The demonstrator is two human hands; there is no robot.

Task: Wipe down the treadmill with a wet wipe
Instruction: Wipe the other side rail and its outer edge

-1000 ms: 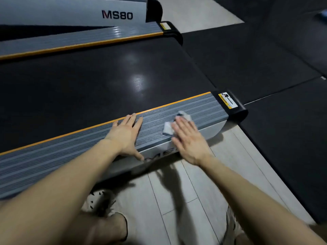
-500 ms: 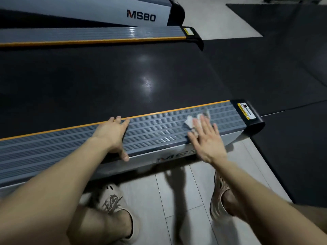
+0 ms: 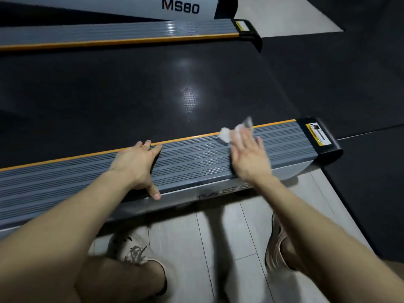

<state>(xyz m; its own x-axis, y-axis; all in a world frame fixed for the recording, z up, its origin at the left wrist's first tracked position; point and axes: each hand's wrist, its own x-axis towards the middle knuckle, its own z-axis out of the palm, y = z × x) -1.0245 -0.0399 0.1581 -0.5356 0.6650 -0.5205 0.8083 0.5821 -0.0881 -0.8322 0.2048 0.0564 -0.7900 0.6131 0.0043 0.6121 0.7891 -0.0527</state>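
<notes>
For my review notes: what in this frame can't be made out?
Head view only.
- wet wipe: motion-blurred, partly under the right hand.
- side lettering on the near rail: shadowed, partly behind the right wrist.
- warning label: print too small.
- treadmill: cut off by the left edge.

Floor, near: pale grey wood-look planks [image 3: 218, 248], long joints running away from the viewer, crossed by soft dark shadows [image 3: 227, 226]; floor, right: dark rubber matting [image 3: 371, 204] butted against the planks, one thin seam [image 3: 371, 132] across it; floor, far: more dark matting, then a pale wedge of floor [image 3: 284, 16]; lighting: dim.
</notes>
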